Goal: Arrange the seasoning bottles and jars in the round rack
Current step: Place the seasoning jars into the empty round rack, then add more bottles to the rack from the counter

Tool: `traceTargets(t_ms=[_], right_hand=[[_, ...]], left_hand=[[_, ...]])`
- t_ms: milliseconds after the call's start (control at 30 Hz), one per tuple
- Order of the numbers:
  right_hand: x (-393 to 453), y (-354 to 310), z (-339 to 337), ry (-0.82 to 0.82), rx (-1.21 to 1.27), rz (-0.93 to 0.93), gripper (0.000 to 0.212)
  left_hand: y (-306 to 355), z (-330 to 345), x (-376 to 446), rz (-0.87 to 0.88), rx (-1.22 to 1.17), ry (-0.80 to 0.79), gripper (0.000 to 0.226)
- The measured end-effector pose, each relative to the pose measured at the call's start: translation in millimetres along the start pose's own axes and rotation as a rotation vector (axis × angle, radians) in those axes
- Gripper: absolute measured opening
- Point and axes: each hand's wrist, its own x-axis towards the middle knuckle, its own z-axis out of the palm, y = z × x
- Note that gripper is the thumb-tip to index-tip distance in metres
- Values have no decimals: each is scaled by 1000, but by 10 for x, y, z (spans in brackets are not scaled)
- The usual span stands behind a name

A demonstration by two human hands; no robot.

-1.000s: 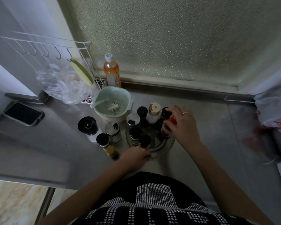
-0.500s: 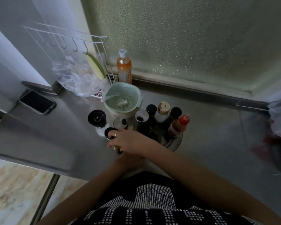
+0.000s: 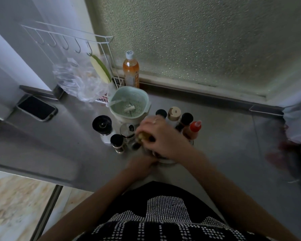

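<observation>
The round metal rack [image 3: 167, 161] sits on the steel counter, mostly hidden under my hands. At its back stand a black-capped bottle [image 3: 161, 113], a beige-lidded jar [image 3: 174, 112], a second black-capped bottle [image 3: 186, 119] and a red-capped sauce bottle [image 3: 195, 127]. My right hand [image 3: 161, 138] grips a small yellow-lidded jar [image 3: 142, 136] above the rack's left side. My left hand [image 3: 140, 166] rests closed on the rack's front rim. Left of the rack stand a black grinder [image 3: 102, 122], a black-lidded jar [image 3: 117, 141] and a clear-lidded shaker [image 3: 127, 129].
A pale green strainer bowl [image 3: 129, 108] stands just behind the jars, with an orange drink bottle [image 3: 131, 70] by the window. A phone [image 3: 36, 108] lies at far left, below a wire hook rack [image 3: 66, 37] and a plastic bag [image 3: 76, 82]. The counter edge runs at lower left.
My right hand left the red-capped bottle in the rack, reached left, took the yellow-lidded jar from the counter and brought it over the rack. My left hand stayed at the rim.
</observation>
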Motion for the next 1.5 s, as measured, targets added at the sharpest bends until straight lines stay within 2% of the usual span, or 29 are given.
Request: traceTargets(t_ms=[100,167,333,433,533,667,767,833,900,967,1067,1167,1300,1433,1500], right_hand=[[-340,99,-508,173,3,71,29],[-501,222,-663,216,-33,98,29],[-648,657,-411,46,-92,258,25],[-670,887,-178,-44,-151,274,24],[-690,1022,0,-89,-215,297,20],[-687,1084,64,-70,-254,318,19],[-674,1090,53,-136,-206,322,25],[-674,1081,50,-224,-235,345,31],[-663,1034,13,-241,-258,362,38],[-586,903,-34,-126,-244,337,48],[-218,592,11,19,-207,163,54],[295,325,248,-109,-289,-2,58],[604,285,607,-343,-423,13,66],[621,298,786,-286,-431,11,63],[643,271,825,-265,-391,43,53]], left_hand=[[67,-39,15,12,46,10,35],[76,-45,24,19,77,13,34],[80,-62,30,24,82,-20,32],[66,-61,37,15,84,-16,32],[47,-64,36,2,68,-9,32],[49,-65,41,7,64,-16,33],[51,-59,58,17,72,-19,34],[49,-61,63,16,66,-17,33],[41,-59,66,15,58,-5,33],[39,-58,53,21,62,4,33],[29,-67,15,19,52,20,33],[-5,-92,-28,1,19,24,35],[-38,-101,-69,-14,-9,32,35],[-24,-75,-113,0,-42,84,33],[-8,-63,-128,4,-49,113,31]])
